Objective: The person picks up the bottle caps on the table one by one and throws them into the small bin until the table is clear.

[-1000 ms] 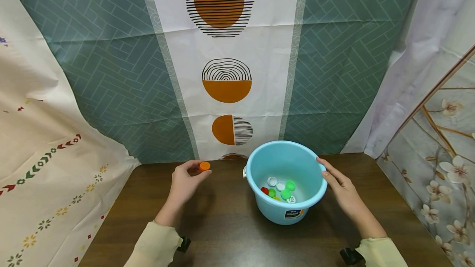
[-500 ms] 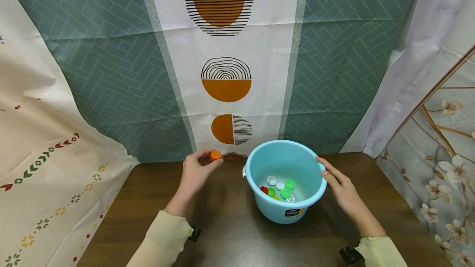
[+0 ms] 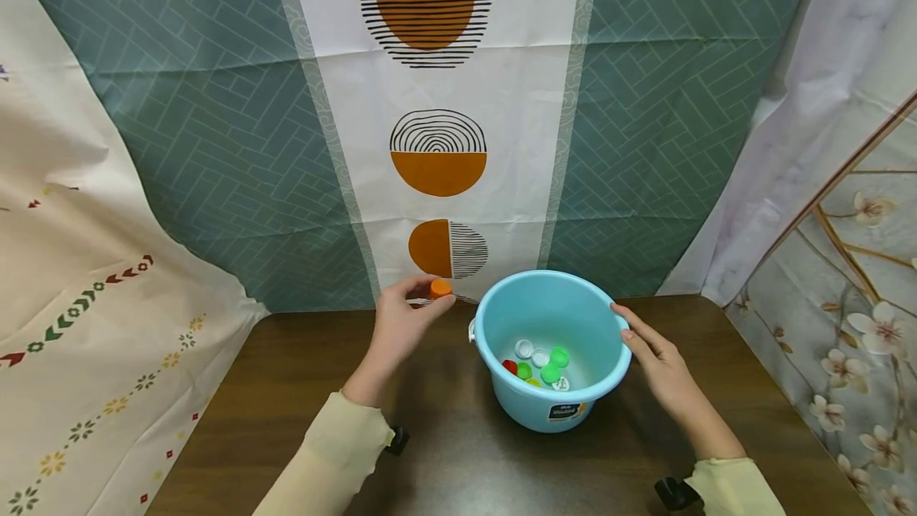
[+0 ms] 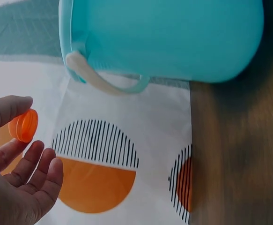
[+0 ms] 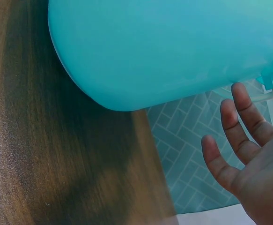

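Observation:
My left hand (image 3: 396, 326) pinches an orange bottle cap (image 3: 440, 288) between thumb and fingertips, raised above the table to the left of a light blue bucket (image 3: 526, 411). In the left wrist view the cap (image 4: 24, 125) shows its open, ridged side; the other fingers are loosely bent below it. My right hand (image 3: 666, 373) holds the bucket's right rim with thumb and index finger. Three of its fingers (image 5: 215, 157) spread beside the outer wall in the right wrist view. Inside the bucket lie several caps: green (image 3: 559, 357), white (image 3: 524, 349), red (image 3: 510, 367) and yellow.
The bucket stands upright on a dark brown wooden table (image 3: 458, 464). A white handle (image 4: 92, 75) hangs at the bucket's side. Behind the table hangs a green and white patterned cloth (image 3: 630, 142), with a cream cloth (image 3: 93, 261) at left and a floral one (image 3: 845, 373) at right.
My left hand has moved right and upward with the orange bottle cap, closer to the bucket. The right hand and the bucket have stayed in place.

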Demonstrator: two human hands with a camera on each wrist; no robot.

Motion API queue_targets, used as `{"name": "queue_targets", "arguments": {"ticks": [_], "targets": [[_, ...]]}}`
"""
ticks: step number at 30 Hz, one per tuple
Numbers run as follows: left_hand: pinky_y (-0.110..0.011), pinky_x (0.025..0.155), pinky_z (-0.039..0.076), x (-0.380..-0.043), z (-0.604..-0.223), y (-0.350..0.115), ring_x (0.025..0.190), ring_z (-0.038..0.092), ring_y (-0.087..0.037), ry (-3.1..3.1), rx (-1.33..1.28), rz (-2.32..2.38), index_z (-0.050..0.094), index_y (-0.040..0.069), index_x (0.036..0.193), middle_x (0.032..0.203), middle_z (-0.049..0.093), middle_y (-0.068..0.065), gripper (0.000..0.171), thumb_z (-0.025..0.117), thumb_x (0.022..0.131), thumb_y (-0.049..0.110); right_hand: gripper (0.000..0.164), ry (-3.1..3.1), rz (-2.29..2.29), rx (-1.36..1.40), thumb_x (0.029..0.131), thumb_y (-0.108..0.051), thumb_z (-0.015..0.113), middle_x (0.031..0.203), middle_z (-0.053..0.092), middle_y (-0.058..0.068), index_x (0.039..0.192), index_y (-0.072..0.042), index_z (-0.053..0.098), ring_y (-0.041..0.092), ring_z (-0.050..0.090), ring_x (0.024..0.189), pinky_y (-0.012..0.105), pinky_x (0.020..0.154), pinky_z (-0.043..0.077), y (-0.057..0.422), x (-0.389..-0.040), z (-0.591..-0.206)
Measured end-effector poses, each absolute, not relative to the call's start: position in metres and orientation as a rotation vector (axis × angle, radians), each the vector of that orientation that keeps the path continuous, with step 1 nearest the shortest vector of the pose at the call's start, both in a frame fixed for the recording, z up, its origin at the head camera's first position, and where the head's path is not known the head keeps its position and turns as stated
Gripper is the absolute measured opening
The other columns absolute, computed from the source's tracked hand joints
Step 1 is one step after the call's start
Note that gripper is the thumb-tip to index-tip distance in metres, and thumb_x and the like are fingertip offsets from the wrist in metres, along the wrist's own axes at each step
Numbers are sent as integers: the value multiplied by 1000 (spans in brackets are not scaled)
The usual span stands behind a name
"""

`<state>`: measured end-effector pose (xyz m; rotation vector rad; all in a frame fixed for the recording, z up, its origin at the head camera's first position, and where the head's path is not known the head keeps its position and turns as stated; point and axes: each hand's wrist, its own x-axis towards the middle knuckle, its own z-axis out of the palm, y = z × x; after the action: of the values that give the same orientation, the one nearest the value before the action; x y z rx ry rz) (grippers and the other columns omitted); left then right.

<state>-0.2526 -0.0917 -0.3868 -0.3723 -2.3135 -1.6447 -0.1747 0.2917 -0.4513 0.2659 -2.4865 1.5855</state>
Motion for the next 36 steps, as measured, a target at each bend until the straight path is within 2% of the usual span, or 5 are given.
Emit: {"name": "queue_targets", "arguments": {"ticks": [12, 20, 28, 36], "targets": [[-31, 76, 56, -249, -378, -58, 85, 63, -18, -2296, -406, -1688, 72, 12, 107, 95, 68, -1, 30, 83, 80, 21, 45, -2489, 1585, 257, 107, -30, 40, 154, 36, 5, 152, -27, 38, -3, 43, 123, 16, 87, 45, 291, -174, -451], [-33, 74, 56, -248, -374, -38, 85, 64, -19, -2289, -504, -1741, 71, 13, 112, 97, 69, 0, 34, 81, 82, 26, 45, -2501, 1571, 241, 107, -32, 39, 154, 36, 5, 152, -28, 37, -2, 43, 123, 17, 87, 46, 292, -173, -451], [-32, 74, 55, -247, -370, -16, 93, 63, -22, -2294, -565, -1741, 72, 17, 109, 99, 67, 7, 31, 81, 82, 31, 45, -2501, 1579, 233, 107, -33, 39, 154, 35, 3, 152, -29, 37, -2, 41, 126, 15, 88, 44, 293, -172, -452], [-31, 73, 55, -247, -370, 2, 95, 64, -25, -2299, -607, -1749, 73, 17, 107, 95, 67, 11, 30, 81, 81, 31, 45, -2486, 1577, 262, 107, -30, 39, 153, 37, 6, 152, -28, 37, -5, 42, 124, 15, 87, 45, 292, -173, -451]]}}
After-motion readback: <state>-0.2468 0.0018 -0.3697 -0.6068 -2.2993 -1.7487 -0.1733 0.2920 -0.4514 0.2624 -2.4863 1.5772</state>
